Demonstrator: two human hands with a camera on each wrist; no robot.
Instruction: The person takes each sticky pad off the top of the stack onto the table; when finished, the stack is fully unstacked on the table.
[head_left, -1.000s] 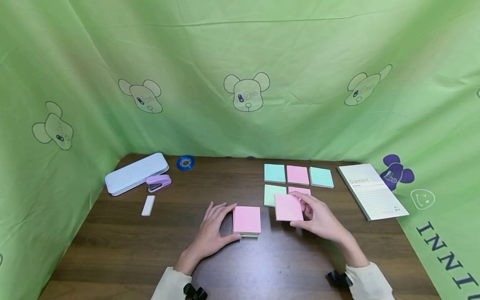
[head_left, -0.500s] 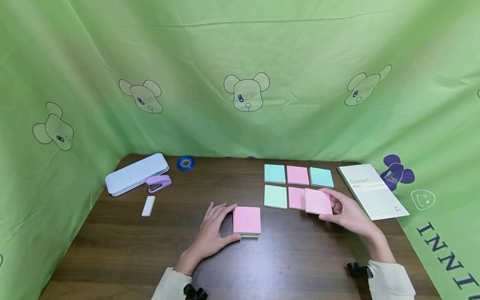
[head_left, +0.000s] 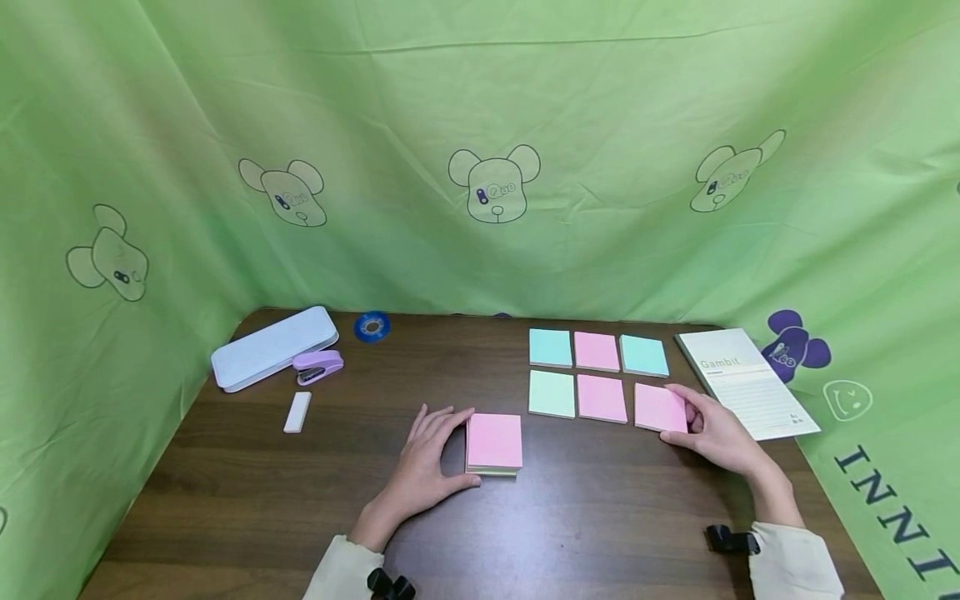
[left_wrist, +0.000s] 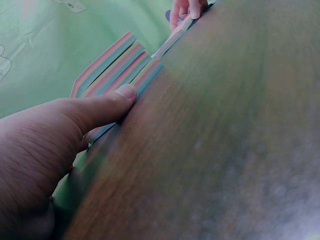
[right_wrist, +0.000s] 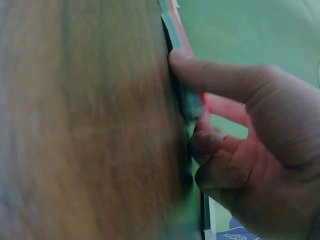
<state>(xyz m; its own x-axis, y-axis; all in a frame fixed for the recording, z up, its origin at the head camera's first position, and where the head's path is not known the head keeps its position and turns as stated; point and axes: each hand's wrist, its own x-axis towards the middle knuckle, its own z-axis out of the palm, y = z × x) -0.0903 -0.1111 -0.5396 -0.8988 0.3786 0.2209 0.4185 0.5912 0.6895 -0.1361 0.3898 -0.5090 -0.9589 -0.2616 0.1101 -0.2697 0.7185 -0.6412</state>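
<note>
A stack of sticky note pads (head_left: 493, 442), pink on top, stands mid-table in the head view; its striped coloured sides (left_wrist: 115, 67) show in the left wrist view. My left hand (head_left: 422, 462) holds the stack at its left side, thumb at the near corner and index finger at the far one. Farther right, my right hand (head_left: 716, 429) pinches a pink sticky note pad (head_left: 660, 408) by its right side, low over the table (head_left: 585, 508). To its left lie a pink pad (head_left: 602, 398) and a mint-green pad (head_left: 551, 393).
Behind them is a row of a turquoise pad (head_left: 550, 347), a pink pad (head_left: 597, 351) and another turquoise pad (head_left: 643, 356). A notepad (head_left: 742, 383) lies right. At left are a pencil case (head_left: 273, 348), stapler (head_left: 318, 367), white eraser (head_left: 297, 412) and blue tape roll (head_left: 372, 327).
My right hand has carried the pink pad rightward, past the other pink pad, which is now fully uncovered, and down close to the table. My left hand has stayed at the stack.
</note>
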